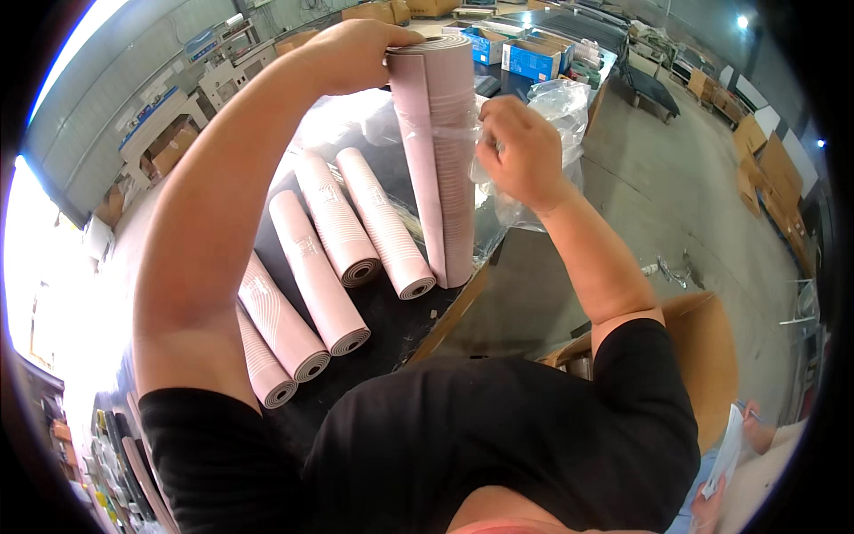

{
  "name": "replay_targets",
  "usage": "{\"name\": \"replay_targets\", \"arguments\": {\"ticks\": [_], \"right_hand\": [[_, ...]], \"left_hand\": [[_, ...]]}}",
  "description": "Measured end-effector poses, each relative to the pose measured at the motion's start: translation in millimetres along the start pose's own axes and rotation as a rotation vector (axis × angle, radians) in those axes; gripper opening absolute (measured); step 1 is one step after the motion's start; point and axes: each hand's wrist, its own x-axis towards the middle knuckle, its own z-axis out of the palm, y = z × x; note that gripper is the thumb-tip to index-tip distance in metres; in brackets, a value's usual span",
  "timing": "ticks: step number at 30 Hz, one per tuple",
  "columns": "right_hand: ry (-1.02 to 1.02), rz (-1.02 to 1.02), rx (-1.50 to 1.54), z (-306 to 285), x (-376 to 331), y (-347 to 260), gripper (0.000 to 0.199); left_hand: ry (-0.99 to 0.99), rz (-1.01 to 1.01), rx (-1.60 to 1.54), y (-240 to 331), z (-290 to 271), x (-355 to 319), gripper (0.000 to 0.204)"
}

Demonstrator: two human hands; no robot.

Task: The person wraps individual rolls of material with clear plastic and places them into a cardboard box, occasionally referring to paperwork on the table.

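A pink rolled mat [458, 169] stands upright on the dark table, near its right edge. My left hand [356, 55] grips the roll at its top rim, with the thumb side on the coiled end. Beside the roll's upper right, my right hand [523, 151] is closed on thin clear plastic film [479, 141]. A clear band of it seems to run across the roll's front at that height. Several more pink rolled mats [318, 271] lie side by side on the table to the left, their coiled ends toward me.
Loose clear plastic [562, 107] lies behind my right hand. Blue boxes [532, 59] stand on the table's far end. An open cardboard box [703, 356] is at my right elbow. At lower right, another person's hand [758, 434] holds a pen near a paper.
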Motion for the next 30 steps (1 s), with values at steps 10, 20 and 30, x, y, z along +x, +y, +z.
{"name": "replay_targets", "arguments": {"ticks": [10,20,30], "right_hand": [[0.003,0.248,0.123,7.7,-12.5,-4.3,0.015],[0.124,0.01,0.315,11.4,-15.4,-19.0,0.023],[0.166,-0.021,0.255,1.8,-21.7,5.7,0.024]], "left_hand": [[0.393,-0.209,-0.378,33.3,105.4,-99.6,0.063],[0.701,0.142,-0.061,76.0,106.1,-82.6,0.016],[0.253,0.025,-0.701,67.3,85.1,-97.8,0.01]]}}
